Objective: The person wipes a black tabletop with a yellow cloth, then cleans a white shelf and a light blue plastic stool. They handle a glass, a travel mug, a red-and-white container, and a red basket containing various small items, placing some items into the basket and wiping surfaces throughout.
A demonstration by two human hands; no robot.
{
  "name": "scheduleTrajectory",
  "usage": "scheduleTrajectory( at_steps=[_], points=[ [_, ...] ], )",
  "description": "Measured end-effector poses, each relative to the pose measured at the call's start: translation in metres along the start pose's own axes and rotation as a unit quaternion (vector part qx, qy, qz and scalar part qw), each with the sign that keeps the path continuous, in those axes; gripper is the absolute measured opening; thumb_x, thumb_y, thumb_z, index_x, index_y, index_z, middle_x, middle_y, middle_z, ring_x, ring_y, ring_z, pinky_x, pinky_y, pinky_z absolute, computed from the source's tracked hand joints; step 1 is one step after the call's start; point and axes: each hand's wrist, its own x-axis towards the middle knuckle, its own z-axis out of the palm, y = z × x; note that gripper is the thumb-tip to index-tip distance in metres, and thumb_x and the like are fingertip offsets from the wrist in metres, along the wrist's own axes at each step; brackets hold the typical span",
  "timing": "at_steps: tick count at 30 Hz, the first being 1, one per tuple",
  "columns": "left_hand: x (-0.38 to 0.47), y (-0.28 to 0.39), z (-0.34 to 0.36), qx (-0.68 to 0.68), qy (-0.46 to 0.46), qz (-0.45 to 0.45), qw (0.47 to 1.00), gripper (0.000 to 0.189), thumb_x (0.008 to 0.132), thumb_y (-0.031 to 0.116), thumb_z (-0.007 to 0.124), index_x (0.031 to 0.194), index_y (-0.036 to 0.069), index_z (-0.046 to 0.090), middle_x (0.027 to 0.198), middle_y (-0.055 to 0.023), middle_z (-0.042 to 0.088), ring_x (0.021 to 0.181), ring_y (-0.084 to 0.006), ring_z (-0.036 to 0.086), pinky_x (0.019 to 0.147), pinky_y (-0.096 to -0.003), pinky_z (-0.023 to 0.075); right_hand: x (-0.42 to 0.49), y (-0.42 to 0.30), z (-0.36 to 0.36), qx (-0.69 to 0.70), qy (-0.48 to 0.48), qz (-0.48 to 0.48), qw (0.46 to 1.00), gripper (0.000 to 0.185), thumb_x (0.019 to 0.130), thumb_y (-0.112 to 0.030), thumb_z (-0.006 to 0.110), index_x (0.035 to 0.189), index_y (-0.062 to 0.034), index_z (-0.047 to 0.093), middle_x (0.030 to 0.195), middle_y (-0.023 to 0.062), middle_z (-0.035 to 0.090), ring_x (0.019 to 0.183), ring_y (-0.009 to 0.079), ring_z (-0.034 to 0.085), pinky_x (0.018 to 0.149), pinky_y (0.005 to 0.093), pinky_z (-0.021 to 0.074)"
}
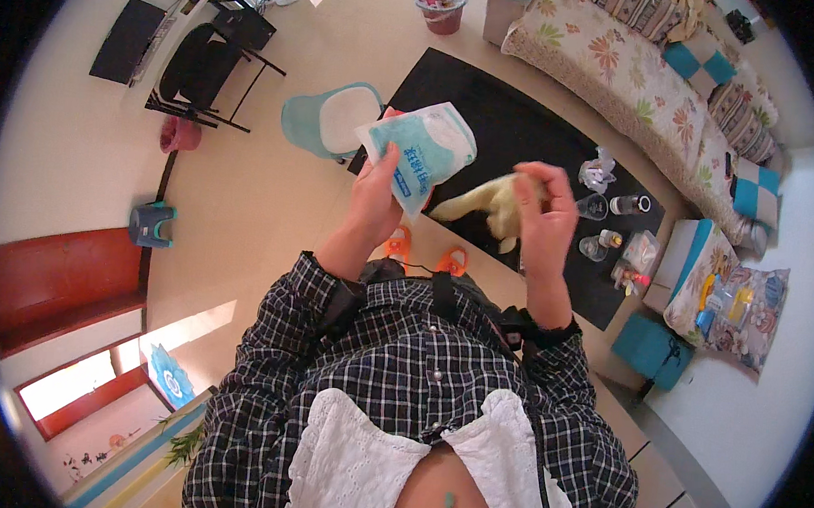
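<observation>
My left hand (374, 201) grips a soft white-and-teal plastic packet (439, 143) that bears printed writing, its thumb pressed on the near face. A pinkish-red edge shows behind the packet; what it belongs to is hidden. From my right hand (550, 216) hangs a limp, cream-coloured piece (494, 202), a cloth or a thin glove, slightly blurred. Its drooping end points toward the packet but stays apart from it. Both hands are held above the near part of a black low table (481, 107).
On the table's right stand a clear beaker (592, 207), a dark jar (630, 204), a crumpled plastic bag (597, 170) and a clear box (640, 247). A teal-and-white chair (348, 118) is at its left. Beyond lies a floral-covered sofa (609, 65); a filled bin (440, 14) stands nearby.
</observation>
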Motion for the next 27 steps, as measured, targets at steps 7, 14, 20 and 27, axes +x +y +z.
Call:
scheduleTrajectory(
  at_steps=[7, 14, 20, 27],
  points=[
    [-0.004, -0.025, 0.025, -0.033, -0.076, -0.037, 0.996, 0.052, 0.117, 0.034, 0.033, 0.166, 0.019, 0.027, 0.161, -0.0098, 0.043, 0.144, -0.0285, 0.049, 0.12, -0.0427, 0.0408, -0.021, -0.017, 0.042, -0.123, -0.165, -0.279, 0.938, 0.045, 0.091, -0.006, 0.065, 0.135, -0.013, 0.069, 0.136, 0.0141, 0.058, 0.123, 0.0362, 0.059, 0.11, 0.052, 0.0427],
    [-0.02, -0.028, 0.045, -0.111, 0.002, -0.098, 0.989, 0.052, 0.116, 0.041, 0.032, 0.161, 0.015, 0.035, 0.16, -0.0093, 0.047, 0.146, -0.0258, 0.049, 0.121, -0.0441, 0.0409, 0.014, 0.001, 0.041, -0.266, -0.113, -0.343, 0.894, 0.036, 0.096, -0.013, 0.061, 0.131, -0.0139, 0.067, 0.155, 0.0087, 0.057, 0.153, 0.0368, 0.04, 0.124, 0.0694, 0.0154],
    [-0.022, -0.024, 0.032, -0.121, -0.022, -0.109, 0.986, 0.052, 0.115, 0.039, 0.041, 0.161, 0.014, 0.035, 0.157, -0.0111, 0.05, 0.145, -0.0285, 0.05, 0.118, -0.0476, 0.044, 0.021, 0.02, 0.041, -0.267, -0.059, -0.338, 0.901, 0.037, 0.095, -0.005, 0.058, 0.132, -0.0107, 0.064, 0.147, 0.0124, 0.063, 0.15, 0.0402, 0.045, 0.124, 0.0688, 0.0182],
    [-0.031, -0.019, 0.021, -0.072, -0.052, -0.05, 0.995, 0.054, 0.115, 0.039, 0.043, 0.16, 0.012, 0.034, 0.155, -0.0123, 0.051, 0.14, -0.0329, 0.055, 0.114, -0.0488, 0.0484, 0.051, 0.03, 0.011, -0.035, -0.055, -0.074, 0.995, 0.039, 0.106, 0.0, 0.046, 0.143, -0.0025, 0.058, 0.144, 0.0199, 0.062, 0.137, 0.0279, 0.059, 0.112, 0.0337, 0.0468]
  ],
)
